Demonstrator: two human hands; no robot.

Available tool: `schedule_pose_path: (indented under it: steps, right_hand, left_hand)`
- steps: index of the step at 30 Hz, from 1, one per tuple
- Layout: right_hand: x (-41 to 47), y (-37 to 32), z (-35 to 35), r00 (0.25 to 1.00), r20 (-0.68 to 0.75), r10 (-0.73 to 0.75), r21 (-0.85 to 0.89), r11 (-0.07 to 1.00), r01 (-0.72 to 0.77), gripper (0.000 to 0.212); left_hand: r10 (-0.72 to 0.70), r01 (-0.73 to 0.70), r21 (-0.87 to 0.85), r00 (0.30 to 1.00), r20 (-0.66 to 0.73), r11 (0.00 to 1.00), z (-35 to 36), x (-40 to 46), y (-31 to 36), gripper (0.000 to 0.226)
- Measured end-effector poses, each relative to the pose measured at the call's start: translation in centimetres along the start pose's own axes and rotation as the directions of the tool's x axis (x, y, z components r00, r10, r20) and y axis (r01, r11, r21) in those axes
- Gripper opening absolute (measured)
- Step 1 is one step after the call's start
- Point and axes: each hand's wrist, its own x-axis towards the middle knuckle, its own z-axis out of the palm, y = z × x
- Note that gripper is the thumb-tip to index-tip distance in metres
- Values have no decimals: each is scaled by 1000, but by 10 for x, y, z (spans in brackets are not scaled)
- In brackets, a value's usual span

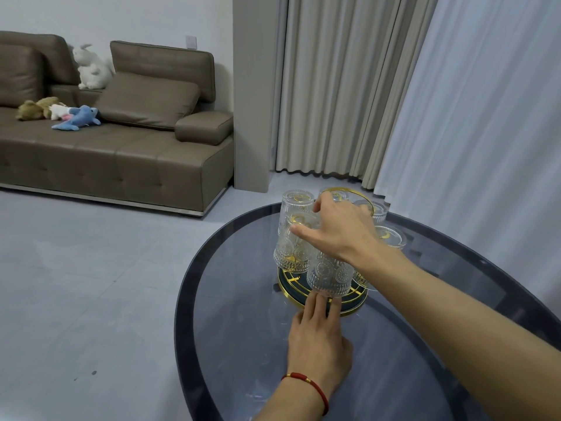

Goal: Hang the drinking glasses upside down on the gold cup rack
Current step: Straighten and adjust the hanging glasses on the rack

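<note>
The gold cup rack (290,291) stands on a round dark tray base on the glass table, its ring handle (353,191) at the top. Several embossed clear drinking glasses hang upside down around it. My right hand (340,233) reaches over the rack from the right. Its thumb lies across the front of the left middle glass (290,249) near the upturned bottom, and its fingers are behind that glass. The nearest glass (329,276) hangs just under my right wrist. My left hand (318,335) lies flat on the table, fingertips touching the rack's base rim.
The oval dark glass table (243,344) has its rim close to the rack on the left. Grey and white curtains (455,117) hang behind and to the right. A brown sofa (121,153) with soft toys stands across the bare floor at the left.
</note>
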Motion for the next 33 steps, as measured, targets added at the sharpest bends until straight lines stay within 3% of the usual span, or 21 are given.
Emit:
schedule_pose_path:
  steps: [4, 17, 27, 33]
  right_hand:
    - [-1, -1, 3, 1000, -22, -12, 44, 999, 13, 72]
    - [1, -8, 3, 997, -39, -73, -126, 990, 67, 77]
    - [-1, -6, 4, 995, 2, -96, -154, 983, 95, 78]
    - [-7, 4, -1, 989, 42, -140, -74, 987, 143, 78]
  left_hand:
    - [-1, 1, 9, 1000, 4, 1000, 1, 1, 0, 69]
    - [-12, 12, 8, 999, 29, 1000, 5, 2, -2, 69]
    - [-9, 9, 6, 1000, 26, 1000, 4, 2, -2, 68]
    - [1, -1, 6, 1000, 18, 1000, 3, 1, -2, 69]
